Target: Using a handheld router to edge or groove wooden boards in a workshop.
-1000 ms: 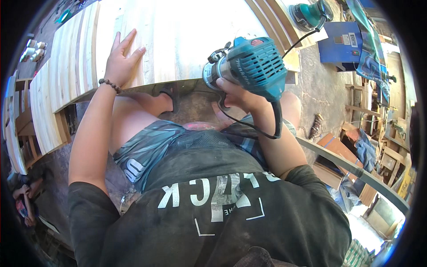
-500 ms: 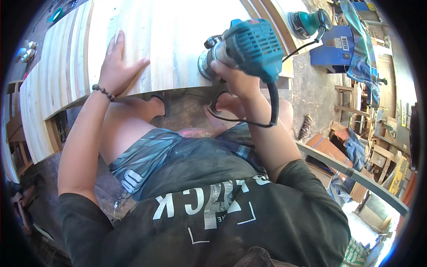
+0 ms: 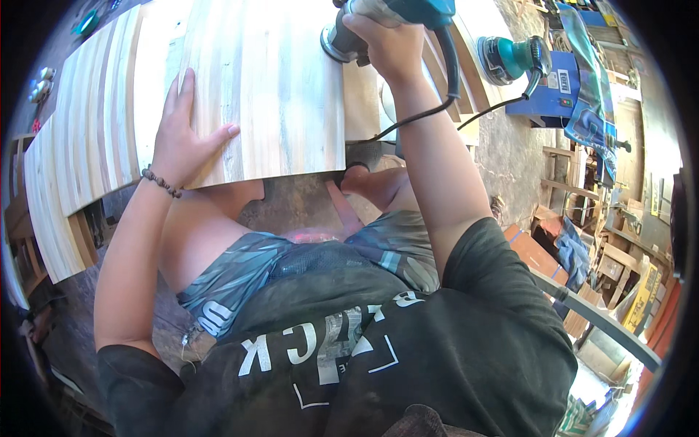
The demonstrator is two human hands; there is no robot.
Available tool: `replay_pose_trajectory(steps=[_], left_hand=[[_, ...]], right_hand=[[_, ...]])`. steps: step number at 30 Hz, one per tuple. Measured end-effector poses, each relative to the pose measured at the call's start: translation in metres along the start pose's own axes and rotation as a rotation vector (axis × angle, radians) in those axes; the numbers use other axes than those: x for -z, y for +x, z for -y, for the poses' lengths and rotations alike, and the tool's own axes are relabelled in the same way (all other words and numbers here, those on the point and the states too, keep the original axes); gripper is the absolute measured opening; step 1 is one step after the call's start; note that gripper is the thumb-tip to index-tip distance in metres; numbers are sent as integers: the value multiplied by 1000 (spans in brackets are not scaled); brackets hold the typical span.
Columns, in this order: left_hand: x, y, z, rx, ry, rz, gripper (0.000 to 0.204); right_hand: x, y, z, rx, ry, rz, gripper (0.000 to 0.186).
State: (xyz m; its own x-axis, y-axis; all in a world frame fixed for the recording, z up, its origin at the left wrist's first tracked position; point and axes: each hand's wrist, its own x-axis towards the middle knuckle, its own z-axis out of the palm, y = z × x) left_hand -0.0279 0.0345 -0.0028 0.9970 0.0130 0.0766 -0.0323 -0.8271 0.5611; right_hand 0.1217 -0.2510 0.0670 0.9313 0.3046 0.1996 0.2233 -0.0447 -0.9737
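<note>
A pale striped panel of glued wood strips (image 3: 284,109) lies before me. My left hand (image 3: 178,138) rests on its left part, palm down, thumb spread away from the fingers. At the panel's right edge, my right hand (image 3: 393,47) is wrapped round a teal trim router (image 3: 422,10) with a metal body. The router's round base (image 3: 335,45) sits at that edge; its bit is hidden. The upper part of the router is cut off by the frame. A black cord (image 3: 450,62) hangs from the router and loops past my right forearm.
A teal palm sander (image 3: 510,60) stands on boards to the right, beside a blue machine (image 3: 557,84). More striped panels (image 3: 91,138) lie at left. A grey metal bar (image 3: 604,317) and wood scraps are at lower right. My legs are under the panel's near edge.
My right hand and the router have moved away from me, from the near right corner up along the panel's right edge. My left hand stays on the panel.
</note>
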Motion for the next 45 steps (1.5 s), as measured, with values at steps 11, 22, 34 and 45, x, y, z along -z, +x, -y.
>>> replay_pose_trajectory(steps=[11,22,34,45], left_hand=[[7,3,-7,43,-100,38,109],[9,7,-19,31,-49,74,113],[5,6,-27,50,25,91,105],[-3,1,-19,19,46,11,100]], right_hand=[[9,83,-13,-49,-200,-63,14],[12,197,-61,122,-41,-147,15],[94,93,53,229,-405,-192,11],[81,-142,67,116,-202,-167,46]])
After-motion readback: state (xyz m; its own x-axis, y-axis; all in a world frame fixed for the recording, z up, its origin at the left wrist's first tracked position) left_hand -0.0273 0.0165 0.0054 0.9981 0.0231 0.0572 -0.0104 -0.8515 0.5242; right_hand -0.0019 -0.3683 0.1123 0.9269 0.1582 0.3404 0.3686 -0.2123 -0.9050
